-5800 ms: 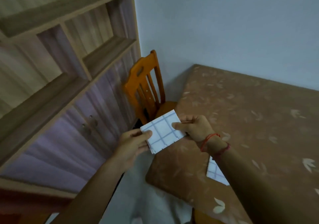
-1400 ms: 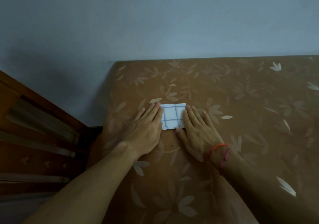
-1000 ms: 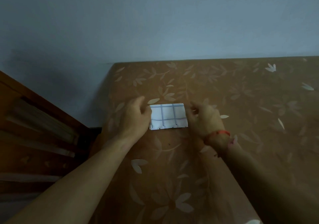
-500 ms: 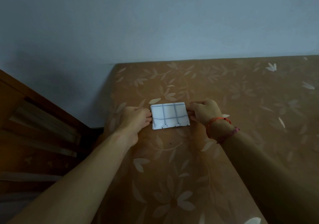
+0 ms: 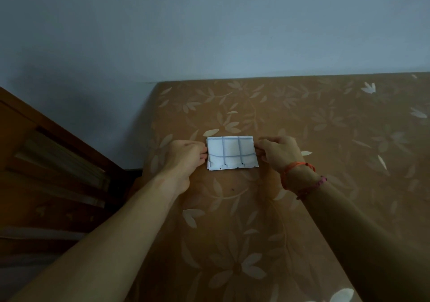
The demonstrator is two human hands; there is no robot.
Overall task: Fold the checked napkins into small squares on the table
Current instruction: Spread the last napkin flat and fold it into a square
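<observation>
A: brown leaf-patterned table (image 5: pixel 325 127) runs out of view at 3 and 6 o'clock.
B: dark wooden furniture (image 5: pixel 58 162) at 9 cut off too. tiny dark marks (image 5: pixel 225 166) on white blue-checked folded napkin (image 5: pixel 231 152): unreadable.

Folded napkin (image 5: pixel 232 152) between pinching hands (image 5: pixel 278 152)

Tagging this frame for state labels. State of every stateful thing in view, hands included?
checked napkin: folded into a layered rectangle, not yet square, lying on the table.
left hand: pinches the napkin's left edge.
right hand: pinches the napkin's right edge.
table: floral-patterned top, bears the napkin near its far left corner.
</observation>
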